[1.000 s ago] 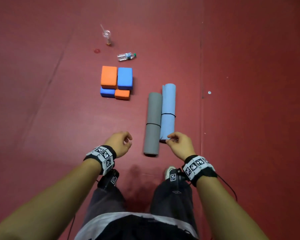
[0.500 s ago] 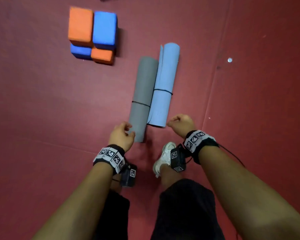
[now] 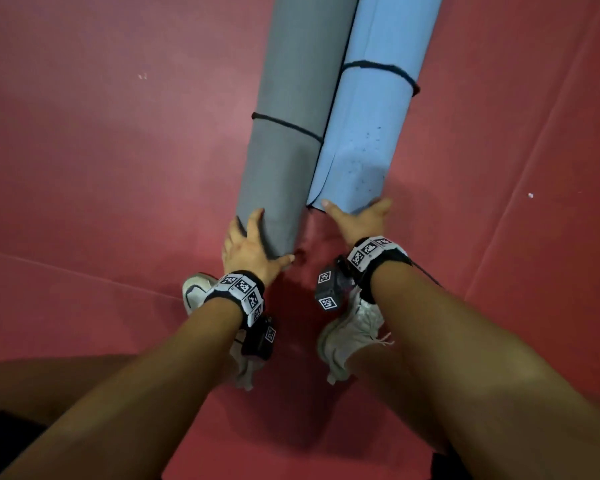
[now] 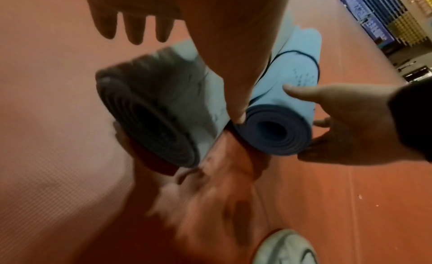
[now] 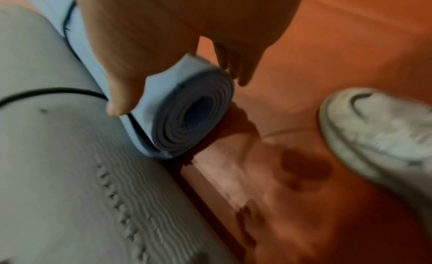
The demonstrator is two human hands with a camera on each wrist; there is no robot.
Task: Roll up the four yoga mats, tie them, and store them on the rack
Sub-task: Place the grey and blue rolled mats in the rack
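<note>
Two rolled yoga mats lie side by side on the red floor, each tied with a black cord. The grey mat (image 3: 284, 81) is on the left and the blue mat (image 3: 371, 126) on the right. My left hand (image 3: 248, 249) clasps the grey mat's near end (image 4: 163, 94), fingers over its left side and thumb by the blue one. My right hand (image 3: 364, 216) grips the blue mat's near end (image 5: 163, 87), thumb on its left and fingers down its right side. A shadow lies under both ends. The grey mat (image 5: 58, 157) fills the right wrist view's left.
My two white shoes (image 3: 194, 292) (image 3: 347, 334) stand just behind the mat ends. Seams cross the red padded floor (image 3: 84, 168). A blue and yellow structure (image 4: 397, 18) shows far off in the left wrist view.
I have bent lower, so the mats loom larger and the foam blocks have left the view. My left hand reached the grey mat's end; my right hand closed round the blue mat's end.
</note>
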